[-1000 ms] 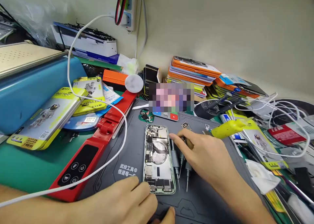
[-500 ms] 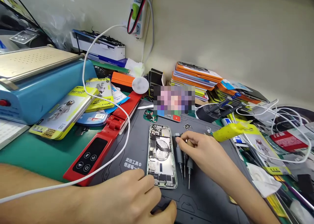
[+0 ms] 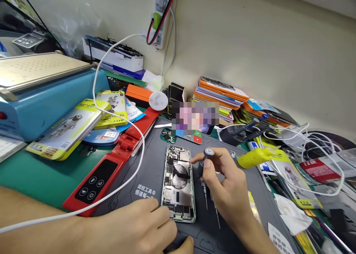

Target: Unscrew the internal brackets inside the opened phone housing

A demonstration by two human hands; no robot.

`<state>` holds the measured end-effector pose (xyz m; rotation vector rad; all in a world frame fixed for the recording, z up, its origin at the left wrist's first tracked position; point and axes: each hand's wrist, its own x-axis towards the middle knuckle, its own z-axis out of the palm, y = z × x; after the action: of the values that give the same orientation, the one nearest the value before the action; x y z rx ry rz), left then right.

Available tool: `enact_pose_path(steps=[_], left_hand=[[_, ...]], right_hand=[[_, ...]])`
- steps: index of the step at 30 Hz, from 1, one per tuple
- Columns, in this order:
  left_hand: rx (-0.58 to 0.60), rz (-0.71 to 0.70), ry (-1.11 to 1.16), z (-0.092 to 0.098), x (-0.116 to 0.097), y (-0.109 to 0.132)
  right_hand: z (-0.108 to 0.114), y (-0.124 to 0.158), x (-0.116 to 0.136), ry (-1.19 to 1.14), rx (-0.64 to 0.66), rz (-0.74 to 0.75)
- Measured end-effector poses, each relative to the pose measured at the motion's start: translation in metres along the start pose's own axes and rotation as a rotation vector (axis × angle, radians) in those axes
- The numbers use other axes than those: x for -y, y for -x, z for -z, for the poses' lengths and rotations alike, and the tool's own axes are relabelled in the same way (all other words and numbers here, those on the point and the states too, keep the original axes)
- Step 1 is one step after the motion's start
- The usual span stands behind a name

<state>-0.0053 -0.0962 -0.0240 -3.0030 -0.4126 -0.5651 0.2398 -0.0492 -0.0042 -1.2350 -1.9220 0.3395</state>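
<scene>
An opened phone (image 3: 184, 196) lies on the dark grey mat, with its board and a round coil showing. My left hand (image 3: 139, 224) is at its lower left corner, fingers curled over and thumb below. What those fingers hold, if anything, is hidden. To the right of the phone, my right hand (image 3: 226, 180) grips a screwdriver (image 3: 209, 152) with a round cap near its thumb and fingers. Its index finger reaches toward the phone's right edge. Beneath that hand, another screwdriver (image 3: 204, 188) points down the mat, partly covered.
A red folding lamp (image 3: 108, 161) and a white cable (image 3: 139, 161) cross the left side. Behind the phone stands a lit phone screen (image 3: 194, 120), blurred out. A yellow bottle (image 3: 254, 158), battery boxes (image 3: 69, 129) and a blue heating plate machine (image 3: 55, 98) surround the mat.
My right hand has turned upright and closed around a screwdriver, raising its cap end. My left hand stays by the phone's lower end. The view has shifted slightly.
</scene>
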Motion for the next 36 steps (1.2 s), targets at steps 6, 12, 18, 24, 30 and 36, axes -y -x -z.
enact_pose_path(steps=[6, 12, 18, 24, 30, 36], left_hand=[[0.092, 0.132, 0.116, 0.021, 0.001, -0.012], [0.126, 0.295, 0.137, 0.059, 0.032, -0.032], [0.037, 0.492, 0.142, 0.024, 0.066, -0.026], [0.073, 0.4, 0.099, 0.016, 0.061, -0.016], [0.223, 0.498, -0.075, 0.016, 0.068, -0.02], [0.272, 0.575, 0.136, 0.018, 0.074, -0.019]], right_hand=[[-0.009, 0.008, 0.003, 0.091, -0.119, 0.139], [-0.01, 0.016, -0.001, 0.125, -0.169, 0.183], [-0.009, 0.019, -0.004, 0.13, -0.124, 0.154], [0.0, 0.022, -0.01, 0.265, -0.073, 0.303], [-0.004, 0.024, -0.007, 0.114, -0.104, 0.212], [-0.004, 0.023, 0.029, -0.041, -0.113, 0.1]])
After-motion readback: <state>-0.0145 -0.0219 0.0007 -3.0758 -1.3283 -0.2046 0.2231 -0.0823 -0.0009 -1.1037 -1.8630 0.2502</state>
